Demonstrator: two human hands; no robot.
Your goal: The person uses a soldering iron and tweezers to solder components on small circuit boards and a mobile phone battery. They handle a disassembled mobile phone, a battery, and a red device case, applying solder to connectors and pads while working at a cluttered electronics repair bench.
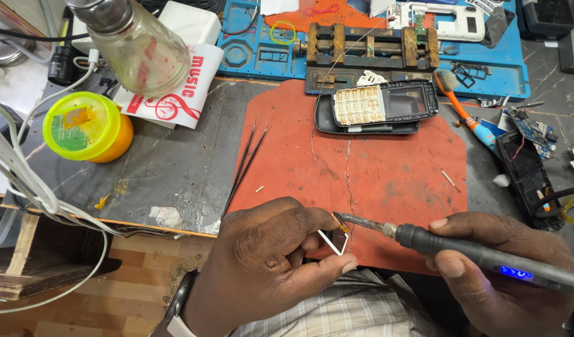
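Nearest us, our left hand (268,262) pinches a small flat component (334,242) between thumb and fingers, holding it just above the near edge of the red mat (374,175). Our right hand (505,274) is wrapped tight around a soldering iron (462,249), its tip touching the orange tab at the component's upper corner. The piece looks light, thin and fragile, probably easy to bend or scorch, so we judge it is best held by its bare edges, away from the hot tip. The iron is stiff and suits a pen-like hold on its dark handle.

Further out, tweezers (243,165) lie at the mat's left edge on a scuffed grey bench (162,168). Beyond sit an opened phone (374,109), a toothbrush (465,112), a yellow tub (87,128), a glass jar (137,47) and a blue tray (499,62) with a small vise (371,47).
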